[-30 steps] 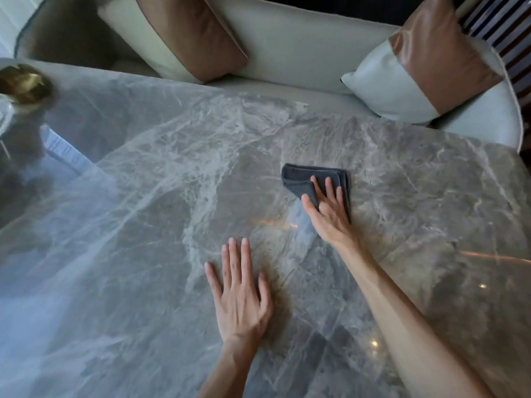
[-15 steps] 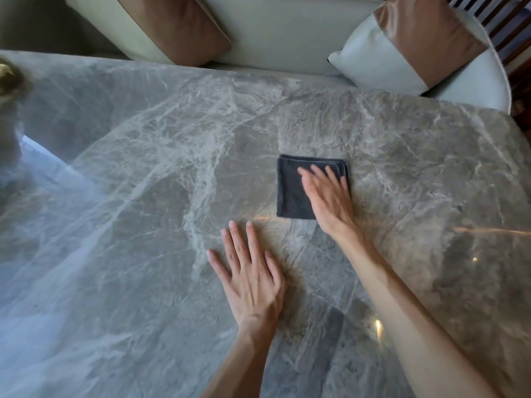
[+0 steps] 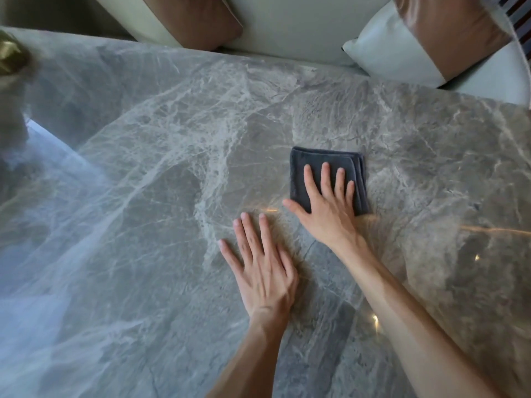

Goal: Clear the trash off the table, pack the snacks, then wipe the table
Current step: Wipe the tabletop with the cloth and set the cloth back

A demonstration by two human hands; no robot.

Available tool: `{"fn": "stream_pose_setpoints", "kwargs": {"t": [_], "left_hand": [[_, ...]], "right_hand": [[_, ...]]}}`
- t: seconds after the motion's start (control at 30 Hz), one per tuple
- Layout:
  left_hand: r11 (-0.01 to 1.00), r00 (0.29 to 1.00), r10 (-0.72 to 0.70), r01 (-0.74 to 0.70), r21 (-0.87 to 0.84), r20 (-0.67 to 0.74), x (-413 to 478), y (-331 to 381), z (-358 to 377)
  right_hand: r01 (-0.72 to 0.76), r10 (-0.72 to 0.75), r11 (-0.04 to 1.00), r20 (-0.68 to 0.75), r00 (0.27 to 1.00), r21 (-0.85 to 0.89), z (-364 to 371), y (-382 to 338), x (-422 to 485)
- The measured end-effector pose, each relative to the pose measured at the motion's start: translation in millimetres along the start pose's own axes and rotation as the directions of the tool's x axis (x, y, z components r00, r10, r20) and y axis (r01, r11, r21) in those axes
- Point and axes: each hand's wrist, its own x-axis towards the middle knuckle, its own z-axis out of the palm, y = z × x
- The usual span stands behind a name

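1. Head view: the grey marble worktop (image 3: 143, 254) spreads out on every side of the hands. No trash or snacks show on it, so I judge the wiping step is in hand.
2. Beyond the fingertips, past the far edge of the worktop, stands a pale sofa (image 3: 287, 24) with two tan-and-cream cushions, one ahead and to the left (image 3: 195, 21), one ahead and to the right (image 3: 416, 44).
3. The folded dark grey cloth (image 3: 324, 158) lies flat under the right hand (image 3: 327, 214). It is close to square, so it has no marked long axis. Its stacked folds run along the side away from the left hand.
4. The right hand presses it with straight, spread fingers pointing away from the person. The thumb lies off the cloth on bare marble, toward the left hand.
5. The left hand (image 3: 264, 271) lies flat with its fingers straight on the bare worktop. It is just beside the right hand and nearer the body, apart from the cloth and holding nothing. The cloth is ahead and to the right of it, so the next stroke falls to the right hand.
6. Far out to the left of both hands, a blurred brass-coloured object (image 3: 11, 56) sits at the worktop's edge.
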Motion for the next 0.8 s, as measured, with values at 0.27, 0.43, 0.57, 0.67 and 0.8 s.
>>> {"fn": "stream_pose_setpoints", "kwargs": {"t": [0.27,0.43,0.57,0.67,0.8], "left_hand": [[1.0,1.0,-0.005,0.005,-0.004,-0.002,-2,0,0],[1.0,1.0,-0.008,0.008,-0.003,-0.002,-1,0,1],[0.999,1.0,-0.016,0.016,-0.037,0.011,-2,0,-2],[0.999,1.0,-0.013,0.013,-0.03,0.006,-2,2,-3],[0.999,1.0,-0.018,0.017,-0.04,-0.011,0,1,0]], "right_hand": [[-0.141,0.151,0.981,-0.072,0.986,0.137,0,-10,18],[-0.039,0.046,0.997,-0.121,0.992,0.064,5,-25,-10],[0.116,-0.121,0.992,-0.104,0.987,-0.054,15,5,-71],[0.028,-0.031,0.996,-0.036,0.999,-0.086,7,41,-62],[-0.249,0.253,0.963,-0.027,0.967,0.099,-6,28,12]]}}
